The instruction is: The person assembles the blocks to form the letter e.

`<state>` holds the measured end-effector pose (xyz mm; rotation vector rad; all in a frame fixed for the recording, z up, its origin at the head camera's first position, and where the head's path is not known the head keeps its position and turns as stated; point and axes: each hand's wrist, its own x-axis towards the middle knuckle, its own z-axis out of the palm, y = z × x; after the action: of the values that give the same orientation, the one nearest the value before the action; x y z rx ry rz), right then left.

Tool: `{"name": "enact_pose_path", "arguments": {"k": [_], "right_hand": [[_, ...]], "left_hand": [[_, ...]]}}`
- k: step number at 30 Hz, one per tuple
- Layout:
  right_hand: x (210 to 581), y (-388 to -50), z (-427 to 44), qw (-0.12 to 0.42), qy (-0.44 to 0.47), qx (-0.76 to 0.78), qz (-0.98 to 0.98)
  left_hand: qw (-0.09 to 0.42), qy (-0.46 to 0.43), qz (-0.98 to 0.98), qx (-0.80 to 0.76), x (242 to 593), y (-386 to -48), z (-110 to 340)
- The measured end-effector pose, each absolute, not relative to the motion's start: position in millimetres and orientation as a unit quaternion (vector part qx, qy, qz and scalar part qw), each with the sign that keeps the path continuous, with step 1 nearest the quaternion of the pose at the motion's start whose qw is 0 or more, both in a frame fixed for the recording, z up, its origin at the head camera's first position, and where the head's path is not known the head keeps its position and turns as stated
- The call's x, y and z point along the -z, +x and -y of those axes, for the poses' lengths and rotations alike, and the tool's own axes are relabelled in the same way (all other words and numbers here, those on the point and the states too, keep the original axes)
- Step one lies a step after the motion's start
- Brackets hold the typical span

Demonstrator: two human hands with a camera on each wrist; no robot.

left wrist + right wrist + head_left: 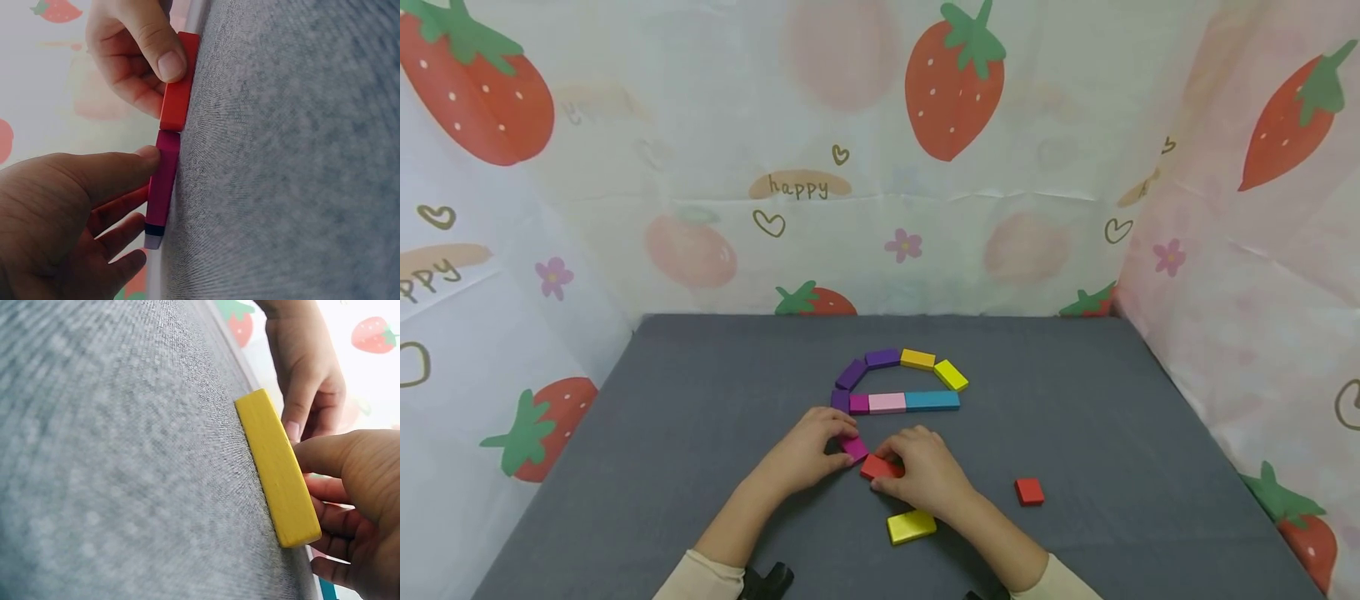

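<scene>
My left hand (808, 450) pinches a magenta block (854, 450) between thumb and fingers, low on the grey cloth. Beside it, my right hand (927, 468) grips a longer red block (880, 468) with thumb and fingertips. In the left wrist view the end of the red block (177, 103) meets the magenta block (164, 181). Beyond the hands, purple, orange and yellow blocks form an arch above a straight row of magenta, pink (887, 403) and blue (932, 402) blocks. The red block's far part is partly covered by my right fingers.
A loose yellow block (912, 527) lies on the near side of my right hand, large in the right wrist view. Farther right sits a small red block (1028, 492). Strawberry-printed curtains (880, 167) stand behind and beside the grey-covered table (700, 375).
</scene>
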<state>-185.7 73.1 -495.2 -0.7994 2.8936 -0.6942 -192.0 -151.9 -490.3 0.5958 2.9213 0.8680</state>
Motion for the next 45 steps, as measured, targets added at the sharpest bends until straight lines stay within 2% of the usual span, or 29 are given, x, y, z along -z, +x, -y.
{"name": "enact_pose_path", "arguments": {"k": [34,45], "right_hand": [[494.5,-183.6,-73.8,0.034,-0.261,0.229,-0.937],[490.9,-185.7,-79.7,0.054,-0.271,0.23,-0.933]], "left_hand": [[0.0,0.218,-0.941,-0.258,484.7,-185.5,149.5],[0.019,0.256,-0.937,-0.235,480.9,-182.5,142.4]]}}
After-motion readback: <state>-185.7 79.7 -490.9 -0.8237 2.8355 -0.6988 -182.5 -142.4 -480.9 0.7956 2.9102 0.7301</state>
